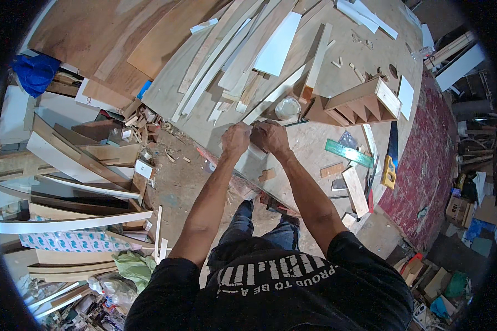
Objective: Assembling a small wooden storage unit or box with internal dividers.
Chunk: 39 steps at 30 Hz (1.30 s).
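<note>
Both my arms reach forward over the near edge of the plywood worktop (292, 185). My left hand (236, 138) is closed in a fist, and my right hand (270, 137) is curled shut close beside it. What they grip, if anything, is hidden by the fingers. Just below the right hand lies a small pale block (257, 151). A brown wood block (267, 175) rests nearer to me. Past the right hand stands a round whitish tub (287, 108), beside a wooden box with slanted dividers (364, 102).
Long wood strips (221, 60) and a white board (279, 44) lie across the far worktop. To the right are a green box (348, 153) and a handsaw with a yellow handle (389, 172). Stacked boards (72, 223) and wood scraps crowd the floor at left.
</note>
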### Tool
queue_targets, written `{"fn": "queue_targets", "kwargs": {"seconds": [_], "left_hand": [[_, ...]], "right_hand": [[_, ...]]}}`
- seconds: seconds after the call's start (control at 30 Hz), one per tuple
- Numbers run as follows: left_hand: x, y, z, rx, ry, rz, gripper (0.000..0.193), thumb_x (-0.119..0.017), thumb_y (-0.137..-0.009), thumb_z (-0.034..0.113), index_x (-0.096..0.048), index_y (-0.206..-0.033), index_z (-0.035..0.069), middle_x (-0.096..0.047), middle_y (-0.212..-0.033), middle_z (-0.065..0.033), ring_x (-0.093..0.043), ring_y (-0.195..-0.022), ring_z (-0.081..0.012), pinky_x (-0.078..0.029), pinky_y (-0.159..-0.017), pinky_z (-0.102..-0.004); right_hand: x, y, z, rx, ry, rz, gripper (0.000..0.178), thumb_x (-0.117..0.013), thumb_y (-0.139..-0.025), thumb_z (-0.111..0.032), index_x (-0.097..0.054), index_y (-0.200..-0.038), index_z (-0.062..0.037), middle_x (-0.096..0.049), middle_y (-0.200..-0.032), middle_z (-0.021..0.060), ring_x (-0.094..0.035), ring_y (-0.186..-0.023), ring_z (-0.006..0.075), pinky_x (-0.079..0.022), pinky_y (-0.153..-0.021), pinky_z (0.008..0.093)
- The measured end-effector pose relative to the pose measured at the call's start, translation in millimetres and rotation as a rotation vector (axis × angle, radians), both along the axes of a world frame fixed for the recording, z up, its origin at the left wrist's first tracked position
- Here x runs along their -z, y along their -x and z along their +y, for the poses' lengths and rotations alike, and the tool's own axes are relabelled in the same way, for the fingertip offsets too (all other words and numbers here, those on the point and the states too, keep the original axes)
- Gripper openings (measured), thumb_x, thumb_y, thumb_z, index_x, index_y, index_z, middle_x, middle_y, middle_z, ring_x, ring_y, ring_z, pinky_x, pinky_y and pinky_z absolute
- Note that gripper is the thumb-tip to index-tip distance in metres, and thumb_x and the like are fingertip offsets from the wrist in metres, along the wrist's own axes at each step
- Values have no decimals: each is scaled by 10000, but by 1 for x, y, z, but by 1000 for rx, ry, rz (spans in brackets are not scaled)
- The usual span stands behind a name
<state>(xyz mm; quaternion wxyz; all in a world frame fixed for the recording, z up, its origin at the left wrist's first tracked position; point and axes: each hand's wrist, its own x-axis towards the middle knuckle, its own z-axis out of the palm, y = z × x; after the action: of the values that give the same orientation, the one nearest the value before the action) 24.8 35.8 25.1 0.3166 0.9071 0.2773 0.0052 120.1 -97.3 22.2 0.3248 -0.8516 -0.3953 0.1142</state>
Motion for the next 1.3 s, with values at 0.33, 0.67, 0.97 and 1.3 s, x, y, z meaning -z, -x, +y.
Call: {"fn": "queue_targets", "kwargs": {"seconds": [0.33,0.67,0.97,1.3], "left_hand": [[3,4,1,1,32,-125,229,-653,-874,154,-738,-1084,127,-709,-1064,-145,-665,-1007,-353,-524,-872,-468],[14,36,9,-213,47,-312,196,-649,-874,117,-730,-1044,62,-717,-968,-158,-685,-920,-362,-533,-821,-431],[18,73,-29,-264,46,-151,266,-679,-843,111,-693,-1090,13,-704,-1033,-185,-686,-955,-343,-536,-850,-413],[5,64,-31,423,-223,-112,422,-563,-814,-25,-616,-1219,80,-623,-1219,-59,-646,-1078,-269,-549,-878,-416]], "right_hand": [[0,2,1,-30,29,-20,217,-639,-866,-197,-692,-1057,-109,-696,-968,148,-673,-874,373,-546,-765,454],[6,4,-10,77,9,38,311,-674,-848,-231,-660,-1142,-130,-664,-1108,144,-619,-1070,363,-457,-907,535],[0,70,-31,55,45,-223,352,-681,-818,-161,-661,-1168,-136,-637,-1090,103,-593,-1016,311,-412,-899,463],[-3,30,-82,88,-21,32,292,-555,-871,-89,-681,-1134,-107,-611,-1067,122,-609,-1007,331,-477,-828,470]]}}
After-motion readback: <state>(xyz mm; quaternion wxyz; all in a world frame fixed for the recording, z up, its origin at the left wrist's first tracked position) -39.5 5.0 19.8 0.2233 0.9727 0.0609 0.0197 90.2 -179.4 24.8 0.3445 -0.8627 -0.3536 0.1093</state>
